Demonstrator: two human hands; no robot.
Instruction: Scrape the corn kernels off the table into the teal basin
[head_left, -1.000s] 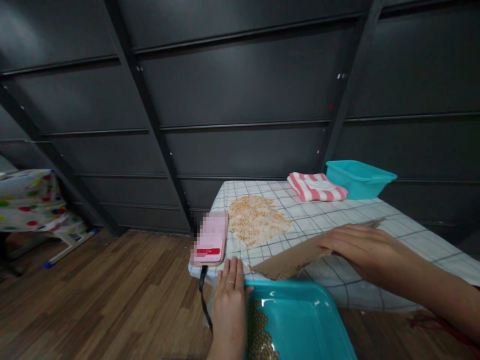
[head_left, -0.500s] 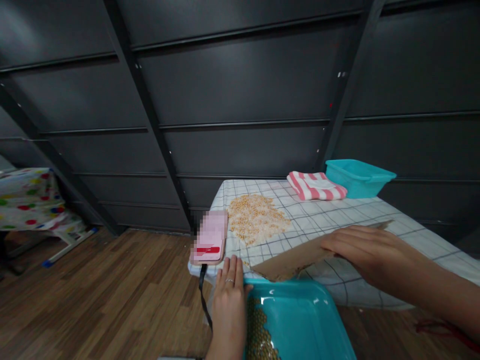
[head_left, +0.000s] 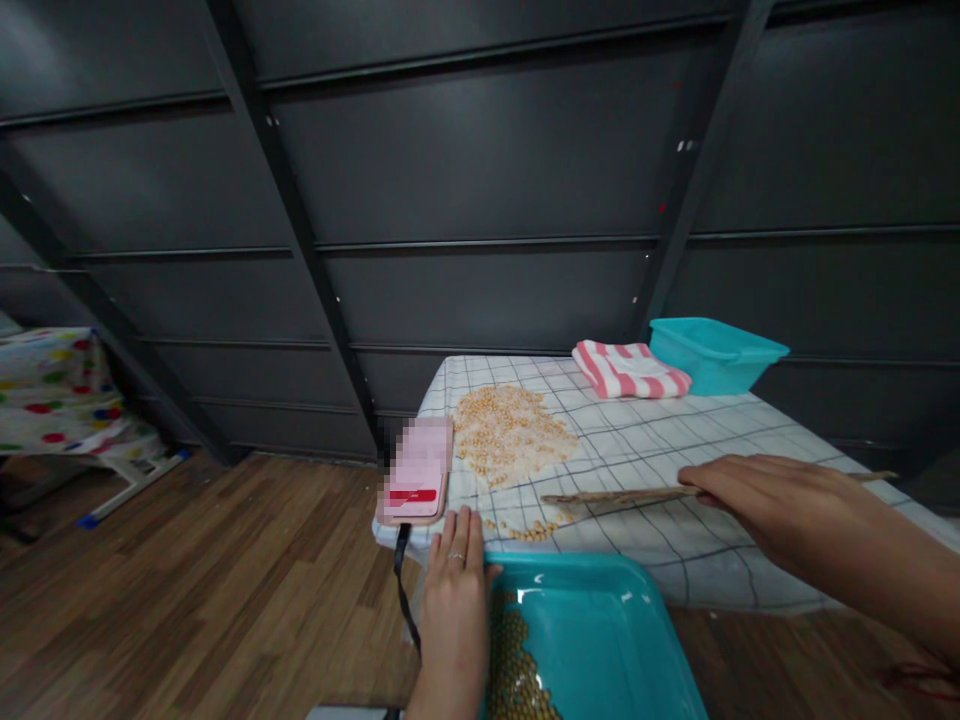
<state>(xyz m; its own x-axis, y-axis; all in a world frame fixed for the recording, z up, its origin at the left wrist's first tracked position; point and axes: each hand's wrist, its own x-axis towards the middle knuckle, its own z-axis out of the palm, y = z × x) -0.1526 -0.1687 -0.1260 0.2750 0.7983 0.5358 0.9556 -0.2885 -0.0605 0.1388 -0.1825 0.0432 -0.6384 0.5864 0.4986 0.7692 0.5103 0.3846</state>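
Note:
My left hand [head_left: 456, 585] grips the left rim of a teal tray [head_left: 600, 640] held below the table's near edge, with yellow-brown beans [head_left: 517, 670] in its left corner. My right hand [head_left: 765, 500] holds a brown cardboard sheet [head_left: 615, 495] edge-on above the checked tablecloth [head_left: 675, 440]. A pile of pale beans [head_left: 510, 435] lies on the cloth beyond the card. A few loose beans [head_left: 529, 530] lie near the table edge, just under the card's left end.
A pink phone [head_left: 416, 475] with a black cable [head_left: 405, 590] lies at the table's left corner. A red-and-white striped cloth [head_left: 628, 370] and a teal tub [head_left: 712, 355] sit at the far end. Dark metal wall behind; wooden floor at left.
The cardboard sheet has tipped from lying slanted toward the tray to nearly edge-on and level, uncovering a few loose beans near the table edge. My left hand and the tray have stayed put.

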